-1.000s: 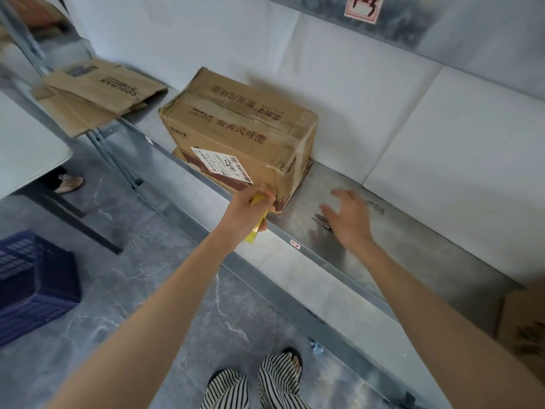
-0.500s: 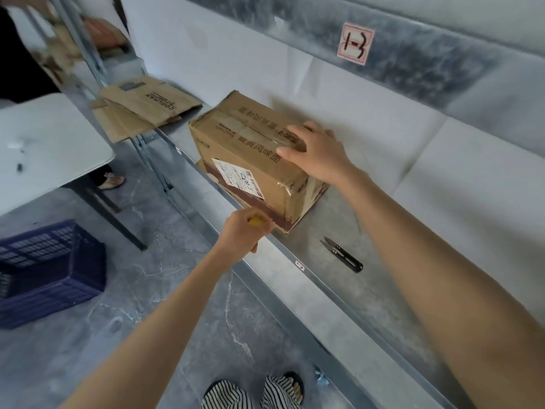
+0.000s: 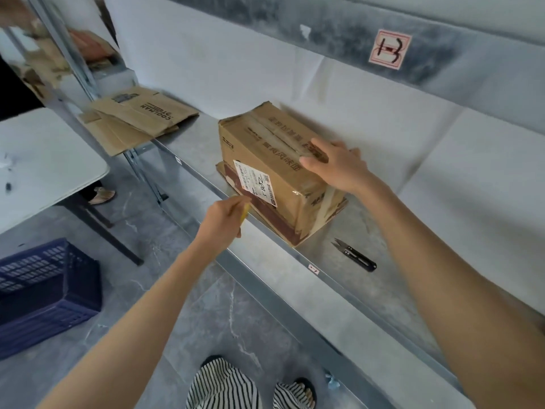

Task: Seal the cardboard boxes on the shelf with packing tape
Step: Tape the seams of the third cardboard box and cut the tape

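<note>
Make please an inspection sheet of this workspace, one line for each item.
Surface: metal shelf, small labels on its front edge.
Job's things: box on the shelf, tape along its top seam.
Clutter: snips lie on the shelf right of the box, apart from it; flat cardboard left of the box.
Hands: left hand grips a yellow tool by the box's lower front edge; right hand rests on the box top.
Cables: nothing seen.
Surroundings: table and blue crate on the left; sign on the beam above.
</note>
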Demonstrator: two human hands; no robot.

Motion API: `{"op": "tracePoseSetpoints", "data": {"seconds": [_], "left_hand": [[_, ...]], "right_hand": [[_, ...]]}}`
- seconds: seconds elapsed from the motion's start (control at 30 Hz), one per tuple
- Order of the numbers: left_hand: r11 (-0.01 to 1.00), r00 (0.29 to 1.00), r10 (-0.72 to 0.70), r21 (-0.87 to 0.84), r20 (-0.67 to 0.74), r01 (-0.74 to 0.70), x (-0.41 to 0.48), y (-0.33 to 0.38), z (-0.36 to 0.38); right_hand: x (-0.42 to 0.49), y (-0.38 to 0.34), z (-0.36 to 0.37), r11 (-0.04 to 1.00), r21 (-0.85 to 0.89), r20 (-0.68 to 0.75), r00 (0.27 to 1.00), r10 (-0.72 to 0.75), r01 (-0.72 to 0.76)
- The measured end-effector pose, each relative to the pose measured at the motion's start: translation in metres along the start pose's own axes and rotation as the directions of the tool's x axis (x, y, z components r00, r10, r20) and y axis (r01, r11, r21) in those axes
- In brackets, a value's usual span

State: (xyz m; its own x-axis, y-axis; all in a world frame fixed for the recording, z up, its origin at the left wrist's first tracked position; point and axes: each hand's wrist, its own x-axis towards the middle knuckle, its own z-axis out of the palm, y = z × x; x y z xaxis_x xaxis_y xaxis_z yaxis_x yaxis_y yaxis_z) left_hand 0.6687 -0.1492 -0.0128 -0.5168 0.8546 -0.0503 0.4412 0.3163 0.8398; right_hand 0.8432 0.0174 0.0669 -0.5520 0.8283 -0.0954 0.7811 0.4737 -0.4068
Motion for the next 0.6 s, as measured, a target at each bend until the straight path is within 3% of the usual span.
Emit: {"op": "tracePoseSetpoints", "data": {"seconds": [0.17, 0.27, 0.4, 0.6], "left_hand": [[0.992, 0.992, 0.015, 0.125, 0.125, -0.031, 0.034, -0.013, -0.032], [0.986, 0.979, 0.095, 0.120, 0.178, -0.117, 0.060, -0.019, -0.044], [0.928, 0.951, 0.293, 0.210, 0.096, -0.307, 0.101, -0.034, -0.054], [0.844, 0.939, 0.333, 0.415, 0.088, -0.338, 0.160, -0.065, -0.068]], "right_hand": [[-0.001, -0.010, 0.000, 0.989, 0.107, 0.026, 0.995, 0.098, -0.101], [-0.001, -0.017, 0.000, 0.973, 0.155, 0.027, 0.985, 0.170, -0.172], [-0.001, -0.025, 0.006, 0.960, 0.146, -0.006, 0.970, 0.243, -0.239], [-0.003, -0.035, 0.011, 0.937, 0.189, -0.043, 0.951, 0.306, -0.293]]}}
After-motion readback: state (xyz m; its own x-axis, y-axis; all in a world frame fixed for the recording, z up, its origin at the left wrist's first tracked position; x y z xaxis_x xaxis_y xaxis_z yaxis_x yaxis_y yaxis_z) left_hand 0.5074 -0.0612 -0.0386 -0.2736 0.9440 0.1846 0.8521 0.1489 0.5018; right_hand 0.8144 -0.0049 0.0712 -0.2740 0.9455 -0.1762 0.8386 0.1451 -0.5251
